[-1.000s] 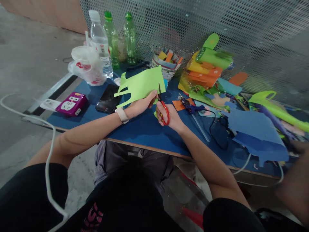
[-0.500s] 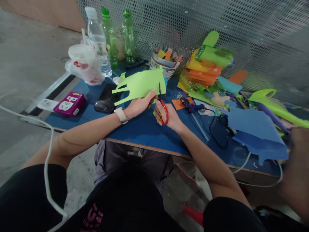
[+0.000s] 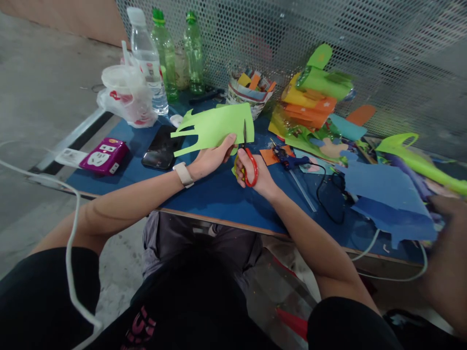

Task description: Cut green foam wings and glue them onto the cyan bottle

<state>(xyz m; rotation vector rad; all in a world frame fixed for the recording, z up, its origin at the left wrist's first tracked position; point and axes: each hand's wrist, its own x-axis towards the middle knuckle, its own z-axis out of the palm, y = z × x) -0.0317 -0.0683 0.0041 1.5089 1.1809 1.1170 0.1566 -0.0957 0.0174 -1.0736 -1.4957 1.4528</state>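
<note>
My left hand point(image 3: 212, 157) pinches the lower edge of a light green foam sheet point(image 3: 213, 126) with long finger-like strips cut at its left side, held up over the blue table point(image 3: 222, 194). My right hand point(image 3: 255, 176) grips red-handled scissors point(image 3: 248, 159), fingers through the loops, blades pointing up into the sheet's right part. A pale watch band is on my left wrist.
A black phone point(image 3: 160, 147), a magenta power strip point(image 3: 104, 155), a bagged cup point(image 3: 126, 97) and three bottles point(image 3: 166, 53) stand left and back. A bowl of scraps point(image 3: 250, 90), stacked coloured foam point(image 3: 310, 102), a blue glue gun point(image 3: 288, 159) and blue sheets point(image 3: 386, 194) lie right. Another person's hand point(image 3: 447, 257) is at far right.
The scissor blades have moved further up into the green sheet, and the sheet has shifted slightly. The other person's hand at the right edge has moved.
</note>
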